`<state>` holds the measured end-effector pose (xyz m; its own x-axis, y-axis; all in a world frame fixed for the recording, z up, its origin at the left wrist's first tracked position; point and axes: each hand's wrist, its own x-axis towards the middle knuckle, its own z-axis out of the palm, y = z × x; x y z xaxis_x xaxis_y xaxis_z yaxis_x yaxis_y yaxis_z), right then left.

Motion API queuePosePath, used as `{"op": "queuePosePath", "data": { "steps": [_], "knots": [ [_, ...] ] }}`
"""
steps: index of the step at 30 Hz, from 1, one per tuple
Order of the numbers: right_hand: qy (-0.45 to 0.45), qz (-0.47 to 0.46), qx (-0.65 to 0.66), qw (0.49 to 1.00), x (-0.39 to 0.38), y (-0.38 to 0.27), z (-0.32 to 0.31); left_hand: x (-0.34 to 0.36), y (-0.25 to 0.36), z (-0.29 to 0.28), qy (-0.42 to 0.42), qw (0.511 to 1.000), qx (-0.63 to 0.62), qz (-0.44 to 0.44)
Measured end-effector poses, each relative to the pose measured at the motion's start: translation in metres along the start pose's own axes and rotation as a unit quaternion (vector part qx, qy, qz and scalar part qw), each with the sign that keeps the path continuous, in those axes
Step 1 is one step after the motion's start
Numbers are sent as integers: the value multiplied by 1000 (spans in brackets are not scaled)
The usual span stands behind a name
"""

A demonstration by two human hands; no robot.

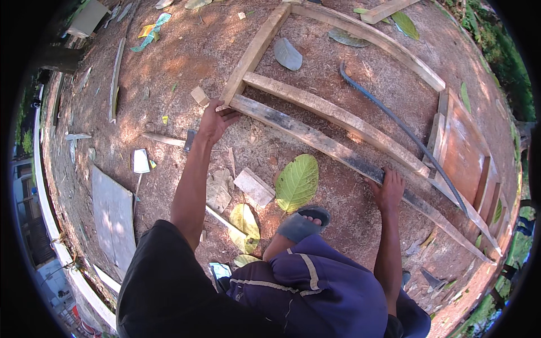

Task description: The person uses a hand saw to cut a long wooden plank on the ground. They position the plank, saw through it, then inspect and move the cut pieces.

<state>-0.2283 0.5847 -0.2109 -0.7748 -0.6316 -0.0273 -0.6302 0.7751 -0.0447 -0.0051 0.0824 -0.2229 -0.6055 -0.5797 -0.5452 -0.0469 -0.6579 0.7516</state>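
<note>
A narrow wooden plank [304, 135] with dark-stained stretches slants from the middle of the view to the lower right. My left hand [213, 124] is closed on its upper-left end, where it meets the corner of a wooden frame [262, 48]. Farther along, my right hand [389, 190] grips the same plank, its fingers wrapped over the edge. Just beyond runs a second, lighter wooden rail [332, 112], roughly alongside. Near my left hand lies a hammer [190, 139], its wooden handle pointing left.
A long dark-blue bar [389, 112] with a hooked end lies across the frame. Boards [465, 149] sit at the right. Wood offcuts [255, 187], a large green leaf [297, 183] and a grey sheet [112, 211] lie on the dirt. My sandalled foot [301, 225] is close below the plank.
</note>
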Motion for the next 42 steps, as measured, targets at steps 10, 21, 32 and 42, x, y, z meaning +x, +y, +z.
{"op": "queuePosePath", "data": {
  "steps": [10,21,32,42],
  "knots": [
    [25,-27,-12,999,0,4,5,-1,-5,10,30,999,31,24],
    [32,-28,1,999,0,3,3,4,-8,11,54,991,97,72],
    [8,-15,-17,1000,3,0,-2,8,-10,23,78,987,118,80],
    [85,-259,165,948,-1,-118,-17,6,-2,24,73,988,126,52]
  ]
}}
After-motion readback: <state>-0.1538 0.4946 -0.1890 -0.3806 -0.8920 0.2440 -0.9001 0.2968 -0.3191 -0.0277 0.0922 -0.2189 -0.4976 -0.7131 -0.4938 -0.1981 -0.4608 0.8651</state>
